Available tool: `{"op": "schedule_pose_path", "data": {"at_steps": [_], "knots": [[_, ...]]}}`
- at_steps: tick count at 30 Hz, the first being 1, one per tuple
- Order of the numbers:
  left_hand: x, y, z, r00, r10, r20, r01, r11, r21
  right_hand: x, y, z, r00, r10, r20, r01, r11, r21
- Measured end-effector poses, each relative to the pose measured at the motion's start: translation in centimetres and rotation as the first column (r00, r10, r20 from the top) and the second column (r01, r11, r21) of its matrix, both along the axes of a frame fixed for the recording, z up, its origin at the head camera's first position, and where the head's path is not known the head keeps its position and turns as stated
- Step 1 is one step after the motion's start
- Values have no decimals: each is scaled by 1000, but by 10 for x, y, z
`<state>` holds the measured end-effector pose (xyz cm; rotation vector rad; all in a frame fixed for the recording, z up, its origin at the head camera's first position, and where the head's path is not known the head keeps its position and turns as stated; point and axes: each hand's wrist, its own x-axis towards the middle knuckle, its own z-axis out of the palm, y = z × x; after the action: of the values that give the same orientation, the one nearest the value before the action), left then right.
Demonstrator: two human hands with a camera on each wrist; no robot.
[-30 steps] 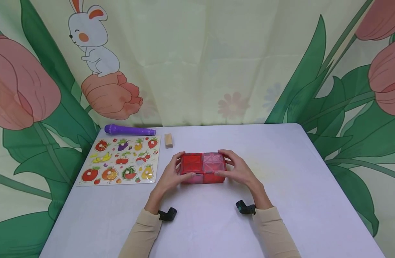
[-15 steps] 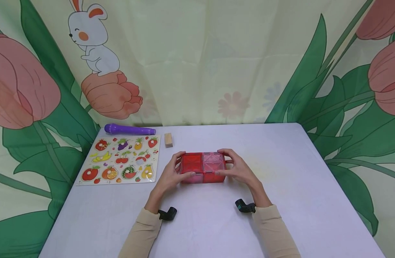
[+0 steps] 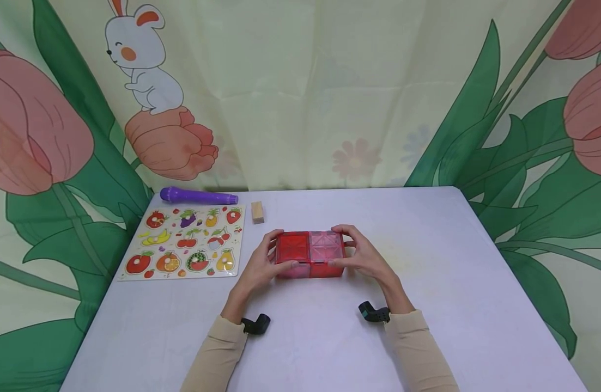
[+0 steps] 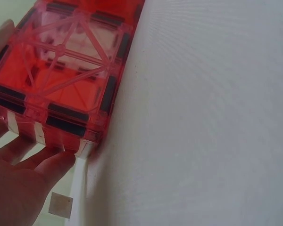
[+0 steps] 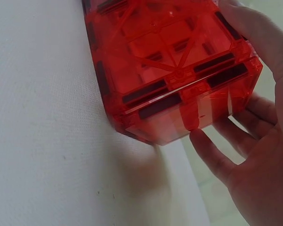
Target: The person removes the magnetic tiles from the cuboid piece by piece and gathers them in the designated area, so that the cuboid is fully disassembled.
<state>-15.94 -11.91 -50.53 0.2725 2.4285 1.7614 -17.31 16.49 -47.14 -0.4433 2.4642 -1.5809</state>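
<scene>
A box built of see-through red and pink magnetic tiles (image 3: 309, 247) stands near the middle of the table. Its top shows a red square on the left and a pink one on the right; the front shows pink on the left and red on the right. My left hand (image 3: 259, 267) grips the left end, thumb on the front and fingers against the side. At the opposite end my right hand (image 3: 365, 256) grips it the same way. Dark strips line the tile edges of the box (image 4: 66, 56) in the left wrist view. The box's underside is hidden.
On the white table (image 3: 477, 305), a fruit puzzle board (image 3: 180, 268) lies at the left. Behind it rests a purple toy microphone (image 3: 199, 196). A small wooden block (image 3: 257, 213) stands right of the board. A printed curtain (image 3: 280, 109) hangs behind the table.
</scene>
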Motion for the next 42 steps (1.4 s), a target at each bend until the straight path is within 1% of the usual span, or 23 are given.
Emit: {"op": "schedule_pose_path", "data": {"at_steps": [4,7,12,18,30,38,42], "knots": [[0,0,-1,1000,5,11,-5,1000,2,6,-2,15,1000,22,-17,-22,1000,-17],[-1,0,-1,1000,8,17,-8,1000,6,8,-3,21,999,34,-33,-35,999,-21],[-1,0,-1,1000,6,22,-7,1000,15,7,-3,20,997,51,-57,-53,998,-33],[-1,0,-2,1000,6,17,-6,1000,19,6,-3,19,996,60,-68,-62,997,-33],[-1,0,-1,1000,16,7,-16,1000,2,9,-3,22,996,51,-76,-54,998,-42],[-1,0,-1,1000,18,12,-18,1000,1,8,-3,20,996,50,-74,-54,998,-43],[0,0,-2,1000,15,4,-15,1000,9,8,-3,18,996,47,-78,-49,998,-34]]}}
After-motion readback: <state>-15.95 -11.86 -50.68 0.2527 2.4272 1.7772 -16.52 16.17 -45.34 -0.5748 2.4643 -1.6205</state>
